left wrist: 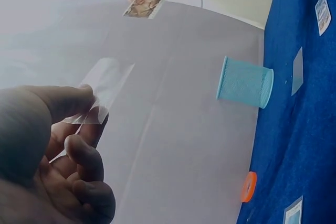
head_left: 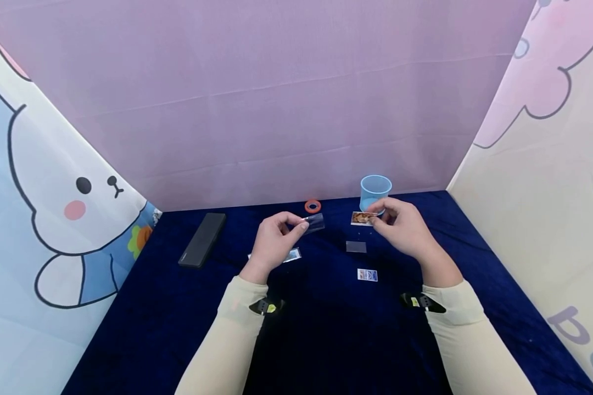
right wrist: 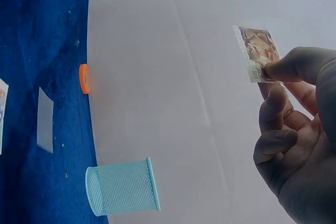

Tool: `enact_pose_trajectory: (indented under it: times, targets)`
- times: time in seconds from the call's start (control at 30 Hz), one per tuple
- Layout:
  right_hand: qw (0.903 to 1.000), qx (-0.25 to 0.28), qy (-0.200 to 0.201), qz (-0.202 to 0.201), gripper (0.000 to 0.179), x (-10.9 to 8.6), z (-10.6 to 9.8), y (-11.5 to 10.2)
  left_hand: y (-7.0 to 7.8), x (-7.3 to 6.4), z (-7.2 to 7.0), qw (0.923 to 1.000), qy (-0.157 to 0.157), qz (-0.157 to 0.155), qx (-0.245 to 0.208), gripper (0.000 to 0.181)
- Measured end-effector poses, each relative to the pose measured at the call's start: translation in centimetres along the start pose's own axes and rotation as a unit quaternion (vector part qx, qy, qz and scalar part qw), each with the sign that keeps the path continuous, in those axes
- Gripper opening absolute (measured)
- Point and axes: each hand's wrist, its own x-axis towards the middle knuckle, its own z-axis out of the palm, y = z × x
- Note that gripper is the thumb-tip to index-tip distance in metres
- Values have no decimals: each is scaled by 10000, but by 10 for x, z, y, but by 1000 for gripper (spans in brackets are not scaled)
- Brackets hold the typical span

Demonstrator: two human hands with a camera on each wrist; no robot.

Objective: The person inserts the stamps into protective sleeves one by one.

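Note:
A small clear plastic sleeve is pinched between the thumb and forefinger of my left hand, above the dark blue cloth. My right hand pinches a brown and orange postage stamp with toothed white edges by one end. The stamp and the sleeve are apart. On the cloth between my forearms lies a blue and white stamp, with another clear sleeve just beyond it. Partly hidden under my left hand, a sleeve with a bluish stamp rests on the cloth.
A light blue mesh cup stands at the back, behind my right hand. Left of it lies an orange ring. A long dark case is on the left side of the cloth. Fabric walls enclose the back and sides.

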Motion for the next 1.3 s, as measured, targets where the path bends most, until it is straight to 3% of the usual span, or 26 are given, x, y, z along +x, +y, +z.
enact_pose_trajectory:
  times: [0.37, 0.93, 1.3]
  targets:
    - [9999, 80, 53, -63, 13, -2, 1, -10, 4, -2, -3, 9992, 95, 290, -267, 8]
    - [9991, 237, 144, -325, 6, -4, 13, -25, 2, -1, -4, 9968, -167, 486, -607, 10]
    - [9982, 423, 143, -390, 5, -4, 19, -29, 6, -3, -5, 9966, -358, 368, -651, 13]
